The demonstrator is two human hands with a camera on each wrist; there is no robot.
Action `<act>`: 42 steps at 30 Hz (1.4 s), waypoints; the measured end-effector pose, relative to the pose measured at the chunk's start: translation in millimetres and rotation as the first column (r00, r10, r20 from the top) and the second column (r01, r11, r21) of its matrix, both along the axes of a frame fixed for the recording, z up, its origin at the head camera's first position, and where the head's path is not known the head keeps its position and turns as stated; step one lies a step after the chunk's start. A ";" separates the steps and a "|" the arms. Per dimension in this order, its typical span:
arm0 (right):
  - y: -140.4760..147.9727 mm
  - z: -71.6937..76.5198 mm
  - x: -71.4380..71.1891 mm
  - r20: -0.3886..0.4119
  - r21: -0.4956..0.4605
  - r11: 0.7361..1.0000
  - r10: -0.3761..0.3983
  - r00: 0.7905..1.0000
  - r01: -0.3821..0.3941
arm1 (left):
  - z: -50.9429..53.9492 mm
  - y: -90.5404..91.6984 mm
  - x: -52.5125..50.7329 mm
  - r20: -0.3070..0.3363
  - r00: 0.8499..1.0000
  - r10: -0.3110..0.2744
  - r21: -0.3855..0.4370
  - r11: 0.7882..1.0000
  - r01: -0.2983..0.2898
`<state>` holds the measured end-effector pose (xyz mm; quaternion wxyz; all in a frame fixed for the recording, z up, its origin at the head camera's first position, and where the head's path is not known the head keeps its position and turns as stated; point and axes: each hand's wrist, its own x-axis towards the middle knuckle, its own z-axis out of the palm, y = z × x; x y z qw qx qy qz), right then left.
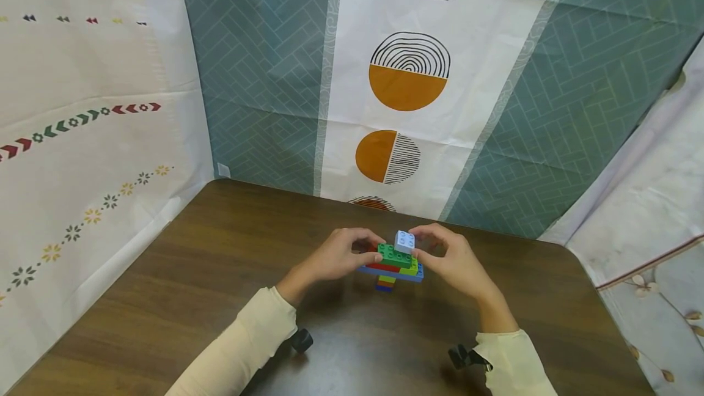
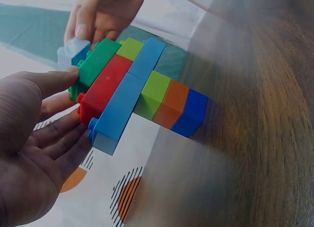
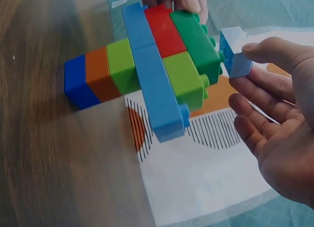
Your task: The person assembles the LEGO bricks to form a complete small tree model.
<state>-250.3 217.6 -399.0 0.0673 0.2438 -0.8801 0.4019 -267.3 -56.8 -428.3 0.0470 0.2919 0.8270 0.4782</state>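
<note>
A stack of toy building blocks stands on the table: a column of dark blue [image 3: 77, 83], orange [image 3: 101, 72] and lime [image 3: 122, 65] blocks carries two blue blocks [image 3: 158, 89] end to end. Above these sit a red block [image 2: 108, 87] and a lime block [image 3: 184, 80], topped by a green block [image 1: 393, 255]. My left hand [image 1: 341, 255] pinches the green block's left end between thumb and fingers. With thumb and fingertips, my right hand [image 1: 453, 255] holds a pale blue block [image 1: 404, 241], tilted, hollow underside toward the green studs. Whether they touch, I cannot tell.
The brown wooden table [image 1: 220, 261] extends around the stack. A patterned curtain [image 1: 264, 78] hangs behind its far edge, with white printed cloths [image 1: 82, 170] at the left and right. Black wrist-worn devices [image 1: 301, 341] show near both sleeves.
</note>
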 end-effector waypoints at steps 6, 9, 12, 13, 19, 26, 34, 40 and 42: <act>-7.1 0.4 8.3 0.027 0.023 1.000 0.005 1.000 -0.006 | -0.4 0.0 0.7 0.007 1.000 0.006 0.000 1.000 -0.006; -9.2 -2.0 10.1 0.011 0.029 1.000 0.011 1.000 -0.012 | -0.9 -0.2 0.5 0.004 1.000 0.007 -0.004 1.000 -0.007; -10.9 -4.3 10.4 -0.020 0.023 0.999 0.023 1.000 -0.023 | -1.1 0.1 0.0 -0.004 1.000 0.005 -0.005 1.000 -0.005; -11.5 -4.8 10.3 -0.027 0.022 0.999 0.028 0.999 -0.027 | -1.1 0.2 -0.3 -0.007 1.000 0.004 -0.004 1.000 -0.004; -14.1 -6.8 9.6 -0.055 0.017 0.999 0.040 0.998 -0.039 | -0.4 1.0 -1.0 -0.015 1.000 0.001 0.005 1.000 -0.001; -13.8 -6.2 11.0 -0.080 0.026 0.999 0.037 0.996 -0.035 | -1.5 1.1 -0.6 -0.022 1.000 -0.002 0.002 1.000 0.002; -14.6 -3.7 12.5 -0.087 0.030 0.999 0.020 0.996 -0.018 | -2.1 0.7 0.1 -0.017 1.000 -0.005 0.004 1.000 0.005; -13.9 -3.9 10.8 -0.074 0.035 0.999 0.010 0.997 -0.007 | -1.4 0.3 -0.2 -0.013 1.000 -0.002 -0.003 1.000 0.002; -14.1 -4.6 10.3 -0.072 0.033 0.999 0.013 0.997 -0.010 | -0.8 0.1 -0.1 -0.011 1.000 -0.002 -0.010 1.000 0.001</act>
